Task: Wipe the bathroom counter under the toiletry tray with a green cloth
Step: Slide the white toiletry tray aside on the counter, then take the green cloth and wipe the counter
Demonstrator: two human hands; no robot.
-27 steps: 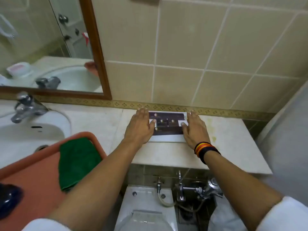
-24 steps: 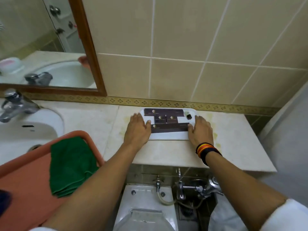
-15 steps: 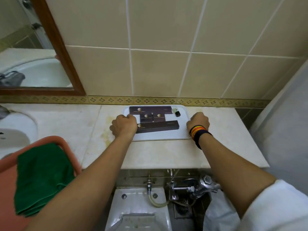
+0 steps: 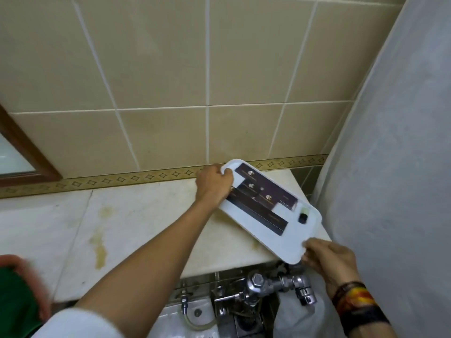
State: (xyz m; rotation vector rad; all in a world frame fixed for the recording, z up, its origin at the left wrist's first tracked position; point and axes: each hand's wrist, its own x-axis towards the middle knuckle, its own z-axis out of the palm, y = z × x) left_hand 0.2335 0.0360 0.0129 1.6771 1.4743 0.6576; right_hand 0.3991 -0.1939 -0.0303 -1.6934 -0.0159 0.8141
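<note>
Counter [image 4: 136, 228]: pale stone, yellowish stains on its bare surface, running along the tiled wall.
Toiletry tray [image 4: 290, 242]: white, turned diagonally over the counter's right end, its near corner past the front edge; whether it touches the stone cannot be told.
Dark boxes [image 4: 258, 198]: lying flat in the tray.
Left hand [image 4: 213, 185]: closed on the tray's far corner.
Right hand [image 4: 329, 262]: fingers pinching the near corner.
Green cloth [image 4: 14, 306]: bottom left, well apart from both hands.

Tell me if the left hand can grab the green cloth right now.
Probably not yet: the left hand grips the white tray, which the right hand also holds. The green cloth lies uncovered at far left.
</note>
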